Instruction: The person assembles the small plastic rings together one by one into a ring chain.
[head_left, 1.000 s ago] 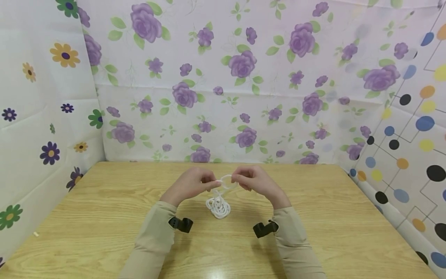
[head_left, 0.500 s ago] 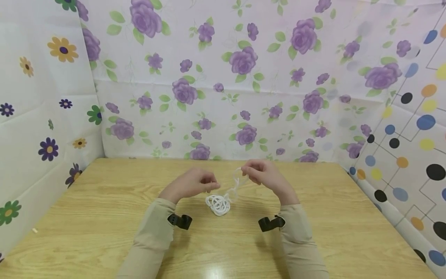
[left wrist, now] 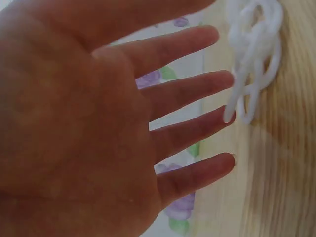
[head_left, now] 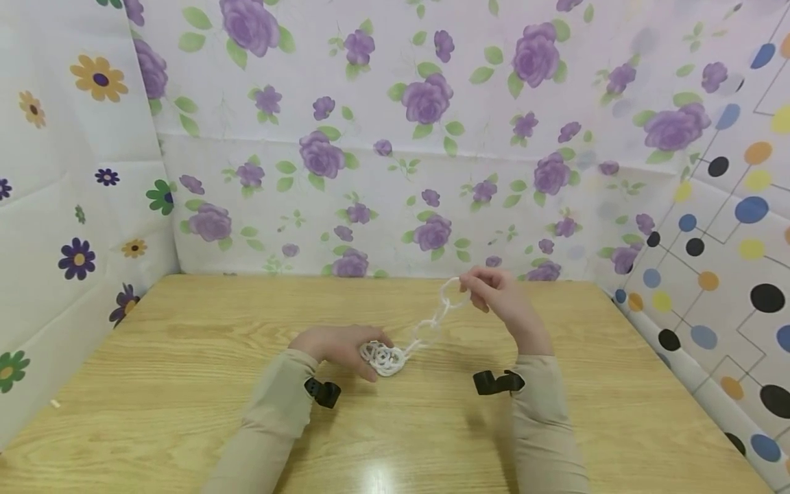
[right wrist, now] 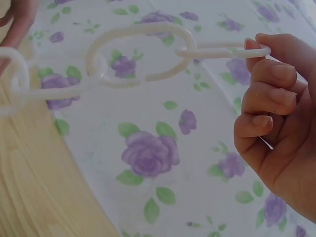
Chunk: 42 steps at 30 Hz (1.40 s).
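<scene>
A white plastic chain (head_left: 384, 365) lies heaped on the wooden table, and a length of it rises to the right. My right hand (head_left: 503, 298) pinches the link at the raised end between thumb and forefinger. In the right wrist view, large oval links (right wrist: 143, 28) stretch out from that hand (right wrist: 281, 108). Beside the heap, on its left, my left hand (head_left: 336, 346) reaches with thumb and fingers spread. The left wrist view has this hand's fingers (left wrist: 182, 94) straight, with some fingertips at the heap's edge; whether they press on it I cannot tell.
The wooden table (head_left: 185, 412) ends at a flowered cloth (head_left: 370, 206) behind. Patterned cloths also hang at the left and right. A small pale scrap (head_left: 55, 403) lies near the table's left edge. Each wrist carries a black camera.
My left hand has let go of the chain and come down beside the heap, its fingers spreading. My right hand has moved right and upward, drawing several links out of the heap.
</scene>
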Each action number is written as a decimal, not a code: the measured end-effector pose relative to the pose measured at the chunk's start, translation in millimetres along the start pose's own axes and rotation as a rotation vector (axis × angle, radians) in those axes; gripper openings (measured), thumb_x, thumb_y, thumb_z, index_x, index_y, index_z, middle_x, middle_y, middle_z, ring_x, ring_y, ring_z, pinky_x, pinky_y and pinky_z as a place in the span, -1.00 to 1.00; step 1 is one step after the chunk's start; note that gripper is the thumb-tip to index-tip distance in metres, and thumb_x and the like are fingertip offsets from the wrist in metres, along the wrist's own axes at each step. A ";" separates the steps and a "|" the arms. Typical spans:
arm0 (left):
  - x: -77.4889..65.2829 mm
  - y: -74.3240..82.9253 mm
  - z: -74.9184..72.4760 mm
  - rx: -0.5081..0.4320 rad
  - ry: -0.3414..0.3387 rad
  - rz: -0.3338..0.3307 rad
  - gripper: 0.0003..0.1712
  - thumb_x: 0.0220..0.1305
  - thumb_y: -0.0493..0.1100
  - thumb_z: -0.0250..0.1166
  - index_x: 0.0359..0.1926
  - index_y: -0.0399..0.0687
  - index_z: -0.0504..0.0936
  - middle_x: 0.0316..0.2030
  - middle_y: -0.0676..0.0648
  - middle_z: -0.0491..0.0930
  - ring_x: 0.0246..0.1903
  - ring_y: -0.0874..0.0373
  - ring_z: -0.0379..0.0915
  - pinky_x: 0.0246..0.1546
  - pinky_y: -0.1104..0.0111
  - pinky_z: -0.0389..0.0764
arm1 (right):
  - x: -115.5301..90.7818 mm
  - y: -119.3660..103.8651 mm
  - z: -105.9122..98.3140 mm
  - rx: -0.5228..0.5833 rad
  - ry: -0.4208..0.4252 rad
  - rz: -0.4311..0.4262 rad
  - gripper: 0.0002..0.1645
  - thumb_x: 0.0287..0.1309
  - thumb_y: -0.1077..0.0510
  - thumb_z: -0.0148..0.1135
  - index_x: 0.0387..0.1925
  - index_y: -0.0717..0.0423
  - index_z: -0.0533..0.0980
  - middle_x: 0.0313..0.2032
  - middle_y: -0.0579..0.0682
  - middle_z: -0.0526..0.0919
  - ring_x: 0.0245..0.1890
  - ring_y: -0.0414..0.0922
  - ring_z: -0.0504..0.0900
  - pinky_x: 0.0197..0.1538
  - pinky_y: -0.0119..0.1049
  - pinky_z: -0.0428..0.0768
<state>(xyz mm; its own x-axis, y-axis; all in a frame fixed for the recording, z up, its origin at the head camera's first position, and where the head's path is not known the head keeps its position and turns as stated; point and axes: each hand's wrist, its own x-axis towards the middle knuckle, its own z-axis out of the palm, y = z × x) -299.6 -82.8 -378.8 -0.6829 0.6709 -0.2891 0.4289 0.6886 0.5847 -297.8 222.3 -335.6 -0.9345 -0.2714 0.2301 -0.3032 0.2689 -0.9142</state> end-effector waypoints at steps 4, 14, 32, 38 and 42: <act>3.0 -1.9 2.8 -0.012 -0.010 -0.014 -0.18 0.12 -0.02 0.45 0.37 0.10 0.31 0.49 -0.16 0.07 0.46 -0.11 0.02 0.40 -0.01 0.16 | -4.5 3.1 -12.0 0.021 0.063 -0.003 -0.71 0.35 -0.08 0.13 -0.37 0.01 0.58 -0.73 -0.19 0.33 -0.69 -0.19 0.25 -0.35 -0.31 0.36; 1.5 0.3 0.7 -0.089 0.020 -0.059 -0.19 0.16 -0.06 0.42 0.37 -0.01 0.26 0.29 -0.22 0.33 0.29 -0.13 0.28 0.28 0.00 0.33 | -10.1 11.1 -30.0 0.034 0.142 -0.002 -0.69 0.34 -0.07 0.14 -0.38 0.05 0.58 -0.71 -0.20 0.38 -0.69 -0.22 0.30 -0.37 -0.34 0.39; -4.0 -12.3 6.3 0.055 0.038 0.133 -0.57 0.23 -0.14 0.34 0.11 -0.10 0.51 -0.03 -0.11 0.55 0.01 0.01 0.46 0.08 0.10 0.47 | -12.3 25.0 -40.3 0.080 0.173 0.007 -0.69 0.35 -0.06 0.13 -0.41 0.03 0.57 -0.72 -0.21 0.38 -0.68 -0.26 0.30 -0.45 -0.39 0.37; -9.4 -33.5 1.3 0.094 0.106 0.163 -0.75 0.19 -0.21 0.35 -0.15 -0.15 0.52 -0.26 -0.10 0.54 -0.25 0.12 0.40 -0.20 0.34 0.43 | -15.5 29.6 -49.2 0.117 0.234 0.093 -0.69 0.38 -0.01 0.10 -0.47 -0.04 0.58 -0.74 -0.21 0.38 -0.69 -0.28 0.30 -0.49 -0.40 0.34; -14.1 -43.1 -3.4 0.089 0.141 0.152 -0.84 0.18 -0.24 0.35 -0.28 -0.16 0.53 -0.33 -0.07 0.55 -0.35 0.22 0.36 -0.29 0.41 0.40 | -19.8 27.5 -53.4 0.171 0.283 0.156 -0.67 0.39 0.05 0.08 -0.52 -0.07 0.57 -0.75 -0.20 0.36 -0.68 -0.29 0.28 -0.49 -0.42 0.30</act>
<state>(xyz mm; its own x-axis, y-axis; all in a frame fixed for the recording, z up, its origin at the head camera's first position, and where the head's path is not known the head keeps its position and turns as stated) -310.5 -122.9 -397.3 -0.6797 0.7279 -0.0907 0.5793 0.6085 0.5424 -297.5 284.4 -347.4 -0.9888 0.0334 0.1452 -0.1402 0.1218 -0.9826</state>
